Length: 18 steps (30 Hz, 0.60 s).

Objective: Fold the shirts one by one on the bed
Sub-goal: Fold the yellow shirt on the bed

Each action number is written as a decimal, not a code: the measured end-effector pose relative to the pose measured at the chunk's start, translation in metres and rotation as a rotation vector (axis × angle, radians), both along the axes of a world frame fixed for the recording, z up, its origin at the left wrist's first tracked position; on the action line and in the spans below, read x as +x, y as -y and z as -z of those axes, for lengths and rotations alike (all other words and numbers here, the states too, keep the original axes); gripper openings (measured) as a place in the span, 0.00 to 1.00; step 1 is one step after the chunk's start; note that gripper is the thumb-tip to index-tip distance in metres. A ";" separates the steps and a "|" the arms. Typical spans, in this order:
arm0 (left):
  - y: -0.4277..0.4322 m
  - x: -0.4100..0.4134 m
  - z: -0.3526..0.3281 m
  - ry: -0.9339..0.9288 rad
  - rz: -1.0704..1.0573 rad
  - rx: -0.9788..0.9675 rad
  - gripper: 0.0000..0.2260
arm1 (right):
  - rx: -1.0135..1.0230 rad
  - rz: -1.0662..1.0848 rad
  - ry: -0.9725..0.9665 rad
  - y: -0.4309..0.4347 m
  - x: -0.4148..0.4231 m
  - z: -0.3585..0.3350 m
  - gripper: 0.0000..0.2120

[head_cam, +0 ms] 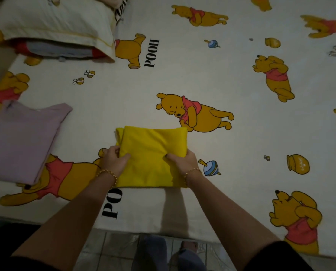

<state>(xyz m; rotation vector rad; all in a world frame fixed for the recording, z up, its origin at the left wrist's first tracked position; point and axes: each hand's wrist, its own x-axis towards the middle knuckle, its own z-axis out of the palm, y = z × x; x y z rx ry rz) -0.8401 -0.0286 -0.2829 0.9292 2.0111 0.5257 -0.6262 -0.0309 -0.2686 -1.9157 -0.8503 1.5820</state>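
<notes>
A yellow shirt (151,153) lies partly folded into a compact rectangle on the bed (241,133), near its front edge. My left hand (114,161) grips the shirt's left edge, thumb on top of the cloth. My right hand (184,163) grips the right edge the same way. A lilac shirt (20,141) lies folded flat at the left of the bed, apart from both hands.
A cream pillow (53,22) sits at the back left over a red and grey item (59,50). The bear-print sheet spreads wide to the right and back. The bed's front edge (163,234) meets a tiled floor with my feet (171,253) below.
</notes>
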 end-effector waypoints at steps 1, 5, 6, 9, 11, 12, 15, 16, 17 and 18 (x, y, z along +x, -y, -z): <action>-0.003 0.005 -0.002 0.011 0.013 -0.002 0.22 | 0.039 -0.028 0.028 -0.005 0.006 -0.004 0.26; -0.017 0.032 -0.005 0.021 0.051 0.046 0.19 | 0.292 -0.216 0.262 -0.040 0.034 -0.041 0.28; -0.022 0.040 -0.006 0.028 0.037 0.082 0.17 | 0.385 -0.271 0.338 -0.051 0.041 -0.054 0.28; -0.036 0.068 -0.018 0.087 0.001 0.166 0.13 | 0.664 -0.473 0.630 -0.081 0.061 -0.093 0.22; -0.045 0.084 -0.027 0.131 -0.004 0.204 0.12 | 0.831 -0.564 0.816 -0.095 0.071 -0.113 0.17; -0.049 0.092 -0.031 0.140 -0.006 0.215 0.12 | 0.912 -0.583 0.882 -0.099 0.075 -0.121 0.16; -0.051 0.106 -0.033 0.157 -0.033 0.236 0.12 | 1.175 -0.616 0.993 -0.096 0.082 -0.120 0.15; -0.049 0.109 -0.031 0.142 -0.033 0.240 0.12 | 1.238 -0.629 1.018 -0.090 0.084 -0.111 0.12; -0.046 0.112 -0.027 0.124 -0.028 0.236 0.12 | 1.270 -0.652 1.038 -0.082 0.087 -0.096 0.11; -0.042 0.114 -0.024 0.103 -0.017 0.225 0.12 | 1.261 -0.690 1.054 -0.071 0.091 -0.076 0.11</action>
